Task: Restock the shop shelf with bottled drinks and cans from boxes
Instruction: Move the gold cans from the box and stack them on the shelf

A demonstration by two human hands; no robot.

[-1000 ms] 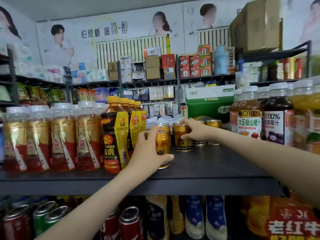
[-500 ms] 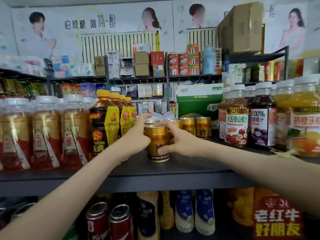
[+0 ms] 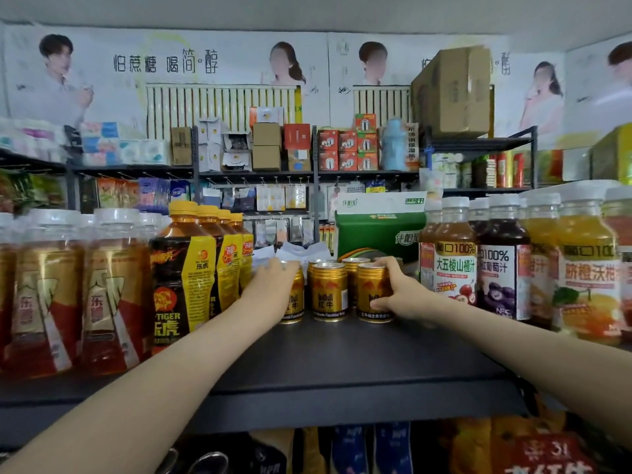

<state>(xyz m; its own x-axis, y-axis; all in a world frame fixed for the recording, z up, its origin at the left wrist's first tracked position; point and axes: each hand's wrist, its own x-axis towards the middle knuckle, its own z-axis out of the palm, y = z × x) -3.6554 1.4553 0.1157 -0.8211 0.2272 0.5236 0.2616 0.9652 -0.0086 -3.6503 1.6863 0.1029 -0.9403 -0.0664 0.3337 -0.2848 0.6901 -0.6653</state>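
Three gold Red Bull cans now stand upright in a row across the middle of the dark shelf (image 3: pixel 342 367), set well back from its front edge. Half a second ago both hands closed on a single can nearer the front; now they have parted, each on its own can.

The left hand (image 3: pixel 273 290) wraps round the left Red Bull can (image 3: pixel 294 304), with its fingers over the top rim and the palm hiding most of the can's left side. The right hand (image 3: pixel 400 292) grips the right Red Bull can (image 3: pixel 371 292), fingers curled at the rim and thumb low against the label. The middle Red Bull can (image 3: pixel 329 292) stands between them, touched by neither hand and just beside both neighbours. More gold cans (image 3: pixel 355 265) stand close behind the row.

The Tiger drink bottles (image 3: pixel 184 278) with yellow caps line up just left of the left hand, and the white-capped red-and-gold bottles (image 3: pixel 113 295) stand further left. Right of the right hand stand the hawthorn juice bottle (image 3: pixel 454 265) and the grape juice bottle (image 3: pixel 502 268). A green carton (image 3: pixel 379 230) sits behind the cans.
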